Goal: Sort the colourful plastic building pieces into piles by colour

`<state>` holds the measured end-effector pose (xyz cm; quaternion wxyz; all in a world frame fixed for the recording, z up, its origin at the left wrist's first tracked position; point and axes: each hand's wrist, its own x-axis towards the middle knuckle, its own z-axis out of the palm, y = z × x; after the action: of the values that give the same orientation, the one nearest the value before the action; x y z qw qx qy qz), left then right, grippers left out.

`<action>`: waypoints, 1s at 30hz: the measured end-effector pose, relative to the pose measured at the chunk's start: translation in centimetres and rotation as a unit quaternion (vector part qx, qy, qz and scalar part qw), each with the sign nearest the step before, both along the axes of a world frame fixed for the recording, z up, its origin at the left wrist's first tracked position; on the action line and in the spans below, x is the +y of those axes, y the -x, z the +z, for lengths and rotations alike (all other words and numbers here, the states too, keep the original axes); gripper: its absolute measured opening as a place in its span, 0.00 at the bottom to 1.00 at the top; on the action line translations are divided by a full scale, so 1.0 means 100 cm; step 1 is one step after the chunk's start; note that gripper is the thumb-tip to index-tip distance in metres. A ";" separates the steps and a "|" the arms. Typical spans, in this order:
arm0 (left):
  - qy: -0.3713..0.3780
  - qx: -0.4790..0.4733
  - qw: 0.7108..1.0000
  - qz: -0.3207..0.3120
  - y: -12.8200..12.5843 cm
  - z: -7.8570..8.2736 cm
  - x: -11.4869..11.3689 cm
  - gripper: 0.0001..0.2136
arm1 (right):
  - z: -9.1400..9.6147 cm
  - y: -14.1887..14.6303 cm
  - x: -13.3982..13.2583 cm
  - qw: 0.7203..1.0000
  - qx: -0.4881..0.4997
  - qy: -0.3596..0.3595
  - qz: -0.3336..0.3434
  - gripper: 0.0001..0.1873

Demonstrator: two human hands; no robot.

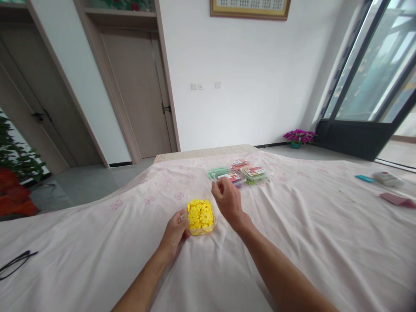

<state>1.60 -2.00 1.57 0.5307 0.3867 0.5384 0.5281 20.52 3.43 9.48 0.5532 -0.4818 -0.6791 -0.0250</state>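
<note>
A clear plastic box (pixel 214 225) filled with yellow flower-shaped plastic pieces (pixel 199 216) rests on the pink-patterned sheet. My left hand (pixel 177 227) grips this box by its left side, thumb at the rim. Just up and right of the box, my right hand (pixel 228 199) is raised with its fingers curled closed; whether anything is pinched in them I cannot make out. Behind my right hand stand similar clear boxes: one with green pieces (pixel 216 173), one with a labelled lid (pixel 233 176) partly hidden by the hand, a light-green one (pixel 255 174) and a red one (pixel 240 164).
Black-framed glasses or a looped cord (pixel 17 262) lie at the far left of the sheet (pixel 97 251). On the right are a blue item (pixel 364 178), a white pack (pixel 388 178), a pink item (pixel 398 199) and a thin stick (pixel 347 196).
</note>
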 end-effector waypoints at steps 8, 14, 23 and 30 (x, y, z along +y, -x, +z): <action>-0.069 0.100 0.992 0.043 0.003 -0.013 0.005 0.26 | -0.038 -0.016 0.032 0.988 0.136 0.074 0.002 0.14; -0.078 0.069 0.992 0.066 0.008 -0.022 0.009 0.27 | -0.055 -0.010 0.036 0.958 0.246 0.114 0.095 0.17; -0.095 0.047 0.971 0.214 0.040 -0.016 0.019 0.28 | -0.078 -0.005 0.041 0.865 0.439 0.213 0.120 0.20; -0.099 0.044 0.960 0.257 0.058 -0.025 0.027 0.28 | -0.096 0.000 0.043 0.842 0.411 0.314 0.150 0.19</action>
<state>-4.19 0.68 -0.97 0.3118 0.3085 0.5877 0.6799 20.56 7.76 -0.11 0.5978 -0.4880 -0.4248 0.4733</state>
